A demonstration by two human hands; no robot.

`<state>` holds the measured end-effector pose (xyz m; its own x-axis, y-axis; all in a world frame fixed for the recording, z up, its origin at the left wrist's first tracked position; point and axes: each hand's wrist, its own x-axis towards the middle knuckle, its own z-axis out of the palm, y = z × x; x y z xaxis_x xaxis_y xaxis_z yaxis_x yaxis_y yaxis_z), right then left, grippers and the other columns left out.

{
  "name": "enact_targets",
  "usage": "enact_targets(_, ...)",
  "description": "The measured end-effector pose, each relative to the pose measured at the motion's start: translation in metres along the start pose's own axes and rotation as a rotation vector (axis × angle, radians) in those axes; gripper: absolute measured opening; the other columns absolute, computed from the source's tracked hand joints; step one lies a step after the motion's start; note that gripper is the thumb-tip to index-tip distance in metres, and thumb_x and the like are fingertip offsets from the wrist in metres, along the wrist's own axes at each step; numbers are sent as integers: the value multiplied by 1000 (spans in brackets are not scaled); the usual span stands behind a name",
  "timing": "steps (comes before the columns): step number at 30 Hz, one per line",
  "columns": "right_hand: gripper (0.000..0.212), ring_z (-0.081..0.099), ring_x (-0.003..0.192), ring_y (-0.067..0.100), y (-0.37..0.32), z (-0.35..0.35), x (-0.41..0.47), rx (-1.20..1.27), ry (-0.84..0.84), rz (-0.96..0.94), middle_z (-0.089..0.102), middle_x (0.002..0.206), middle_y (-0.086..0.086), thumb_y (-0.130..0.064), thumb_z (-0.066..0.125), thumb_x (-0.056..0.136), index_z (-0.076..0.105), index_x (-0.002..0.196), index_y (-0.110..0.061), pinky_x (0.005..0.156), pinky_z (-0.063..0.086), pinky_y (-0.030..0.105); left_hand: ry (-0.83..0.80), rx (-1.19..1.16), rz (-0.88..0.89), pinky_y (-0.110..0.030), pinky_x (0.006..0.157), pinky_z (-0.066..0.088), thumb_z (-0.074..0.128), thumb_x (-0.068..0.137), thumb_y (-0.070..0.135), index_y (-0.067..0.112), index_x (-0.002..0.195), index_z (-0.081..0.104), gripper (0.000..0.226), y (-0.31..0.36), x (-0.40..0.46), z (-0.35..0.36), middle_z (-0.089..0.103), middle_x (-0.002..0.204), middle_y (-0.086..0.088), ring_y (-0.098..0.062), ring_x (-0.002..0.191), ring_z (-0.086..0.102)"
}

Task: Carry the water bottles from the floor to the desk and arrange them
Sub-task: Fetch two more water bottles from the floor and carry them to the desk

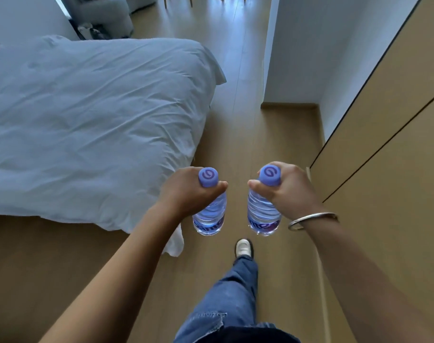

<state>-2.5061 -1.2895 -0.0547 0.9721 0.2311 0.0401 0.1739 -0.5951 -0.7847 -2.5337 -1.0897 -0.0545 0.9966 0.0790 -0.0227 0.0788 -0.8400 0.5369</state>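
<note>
Bottles carried upright, one per hand

Bottles of clear ribbed plastic with purple caps hang above the wooden floor (248, 78). The left bottle (209, 214) is gripped at its neck by the left hand (183, 191); the right bottle (261, 214) likewise by the right hand (287, 189), both bodies below the fingers. A white-quilted bed (87, 120) lies left.

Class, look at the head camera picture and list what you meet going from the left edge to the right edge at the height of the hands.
Bed → left hand → left bottle → right bottle → right hand → bracelet → wooden cupboard doors.
</note>
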Motion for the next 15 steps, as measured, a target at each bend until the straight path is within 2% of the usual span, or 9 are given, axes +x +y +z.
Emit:
enact_targets(7, 30, 56, 68, 33, 36, -55, 148, -34, 22, 15, 60, 68, 13, -32, 73, 74, 59, 71, -5, 67, 49, 43, -21, -21, 54, -37, 66, 48, 62, 81, 45, 6, 71, 64, 40, 49, 170, 20, 65, 67, -9, -25, 69, 60)
enact_targets(12, 29, 57, 70, 32, 60, -99, 232, -28, 73, 25, 62, 71, 13, -32, 72, 74, 61, 75, -5, 69, 50, 44, -40, -75, 57, -41, 69, 51, 53, 71, 53, 6, 73, 65, 49, 87, 260, 25, 67, 70, -9, -26, 72, 62)
enact_targets(15, 31, 58, 71, 32, 80, -119, 282, -23, 54, 25, 62, 72, 13, -34, 71, 75, 61, 76, -5, 70, 51, 45, -21, -56, 62, -39, 65, 51, 60, 77, 49, 7, 70, 64, 43, 103, 309, 35, 65, 66, -8, -26, 70, 62)
